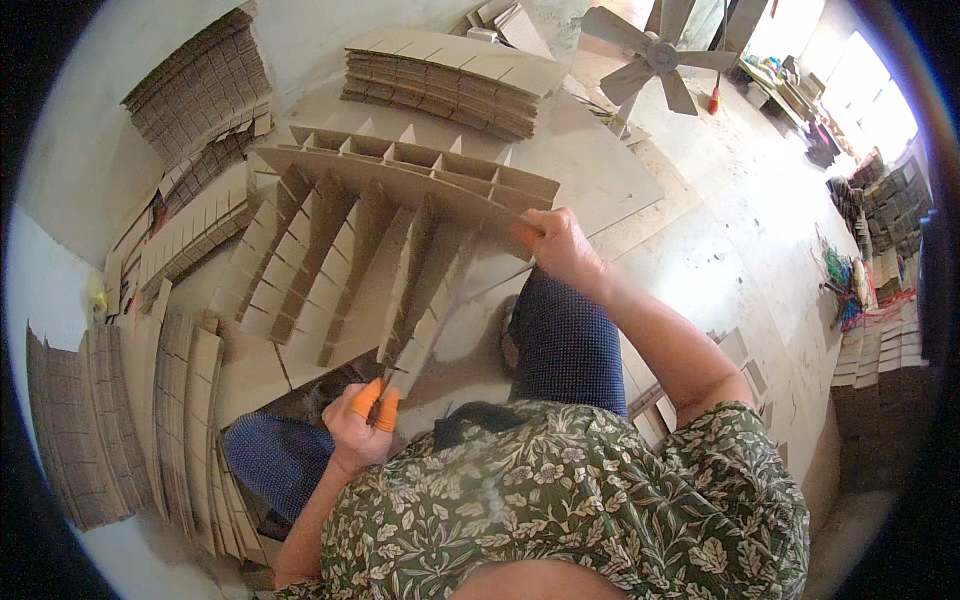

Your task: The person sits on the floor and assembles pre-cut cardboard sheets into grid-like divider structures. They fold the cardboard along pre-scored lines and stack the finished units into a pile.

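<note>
A partly assembled cardboard divider grid [400, 205] stands tilted in front of me, with crosswise strips slotted into long ones. Several slotted strips [325, 255] fan out from it toward me. My right hand [568, 250] is closed around the right end of the grid's long strip, thumb and fingers on either side. Down near my left knee, my left hand [362, 425] pinches the near end of a cardboard strip [432, 325] that runs up to the grid. Orange covers are on fingers of both hands. The fingertips' contact is partly hidden.
Flat stacks of slotted cardboard [445, 85] lie behind the grid. More stacks [200, 90] lean at the far left, with upright bundles [85, 425] at the near left. A fan [660, 58] stands at the back. Cardboard piles [885, 350] and coloured cords [850, 285] line the right.
</note>
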The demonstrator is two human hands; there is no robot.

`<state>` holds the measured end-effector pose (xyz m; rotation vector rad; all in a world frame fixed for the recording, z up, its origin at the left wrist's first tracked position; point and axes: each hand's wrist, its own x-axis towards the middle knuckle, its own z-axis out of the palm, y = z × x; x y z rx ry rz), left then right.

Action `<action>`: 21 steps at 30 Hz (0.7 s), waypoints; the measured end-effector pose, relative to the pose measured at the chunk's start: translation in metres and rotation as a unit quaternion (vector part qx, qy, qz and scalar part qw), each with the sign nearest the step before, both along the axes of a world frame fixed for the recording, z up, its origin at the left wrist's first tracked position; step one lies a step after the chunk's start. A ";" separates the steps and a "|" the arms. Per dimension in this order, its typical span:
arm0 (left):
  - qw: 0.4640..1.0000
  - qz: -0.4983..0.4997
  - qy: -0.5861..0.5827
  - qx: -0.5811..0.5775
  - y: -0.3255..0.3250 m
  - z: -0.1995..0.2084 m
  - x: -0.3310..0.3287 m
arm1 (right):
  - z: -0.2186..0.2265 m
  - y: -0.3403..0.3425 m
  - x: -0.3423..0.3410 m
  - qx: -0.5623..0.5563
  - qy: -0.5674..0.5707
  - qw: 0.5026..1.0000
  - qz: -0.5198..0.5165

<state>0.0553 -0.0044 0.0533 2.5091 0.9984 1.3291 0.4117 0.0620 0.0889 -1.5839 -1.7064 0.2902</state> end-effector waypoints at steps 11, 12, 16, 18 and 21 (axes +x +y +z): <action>0.964 0.075 -0.154 -0.204 0.001 -0.005 -0.023 | -0.007 -0.002 0.000 -0.077 -0.047 0.995 -0.043; 0.953 0.085 -0.172 -0.235 -0.002 -0.006 -0.026 | -0.011 -0.006 -0.004 -0.080 -0.073 0.993 -0.042; 0.985 0.116 -0.107 -0.069 0.010 0.000 -0.048 | -0.013 -0.006 0.000 -0.088 -0.069 0.993 -0.029; 0.975 0.162 -0.130 -0.079 0.017 0.008 -0.066 | -0.018 -0.001 0.008 -0.120 -0.057 0.991 -0.030; 0.955 0.254 -0.133 -0.079 0.036 0.025 -0.107 | -0.023 -0.006 0.019 -0.122 -0.102 0.985 -0.060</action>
